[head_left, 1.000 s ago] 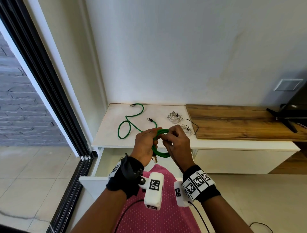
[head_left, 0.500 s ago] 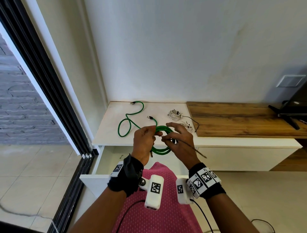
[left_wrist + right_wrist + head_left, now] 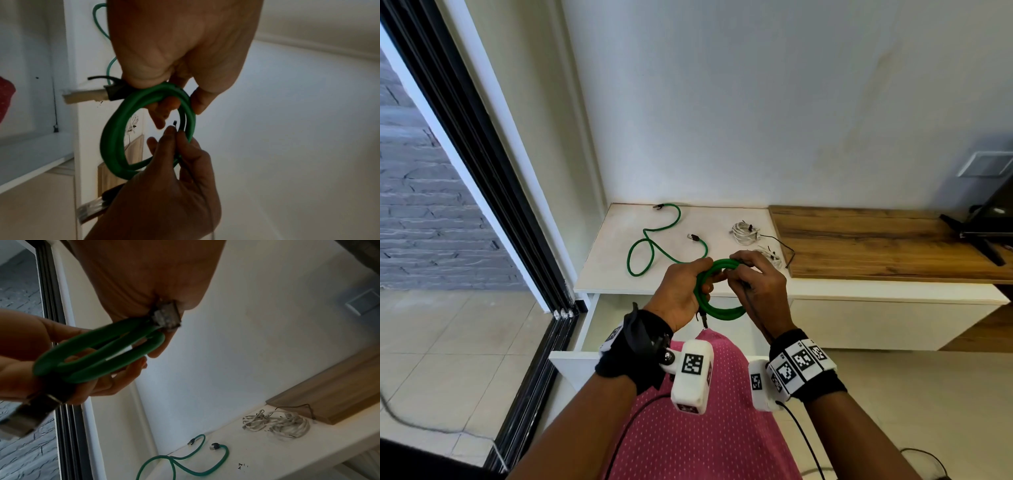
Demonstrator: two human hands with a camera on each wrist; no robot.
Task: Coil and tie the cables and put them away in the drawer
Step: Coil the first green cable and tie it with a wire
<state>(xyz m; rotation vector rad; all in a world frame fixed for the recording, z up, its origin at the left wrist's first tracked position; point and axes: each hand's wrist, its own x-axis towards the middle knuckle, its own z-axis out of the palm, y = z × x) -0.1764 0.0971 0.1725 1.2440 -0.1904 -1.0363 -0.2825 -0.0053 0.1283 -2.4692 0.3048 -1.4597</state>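
A thick green cable, wound into a small coil (image 3: 722,310), hangs in front of my chest above the open white drawer (image 3: 589,322). My left hand (image 3: 703,275) grips the coil's left side, fingers curled through the ring (image 3: 115,138). My right hand (image 3: 734,274) pinches a thin black tie (image 3: 175,124) against the coil's far side; the tie trails down past my right wrist. One plug (image 3: 86,95) sticks out by my left thumb, another plug (image 3: 166,316) under my right palm. The drawer's inside is mostly hidden by my arms.
A thinner green cable (image 3: 650,246) lies loose on the white cabinet top (image 3: 613,274). Two white cable bundles (image 3: 745,233) and a thin black wire (image 3: 784,248) lie beside the wooden top (image 3: 876,246). A dark stand (image 3: 983,236) is at the far right, a sliding door frame (image 3: 482,171) at the left.
Half a second ago my right hand held the tie with its free end sticking out to the right; now it is back against the coil with the tie hanging down. The left hand's grip is unchanged.
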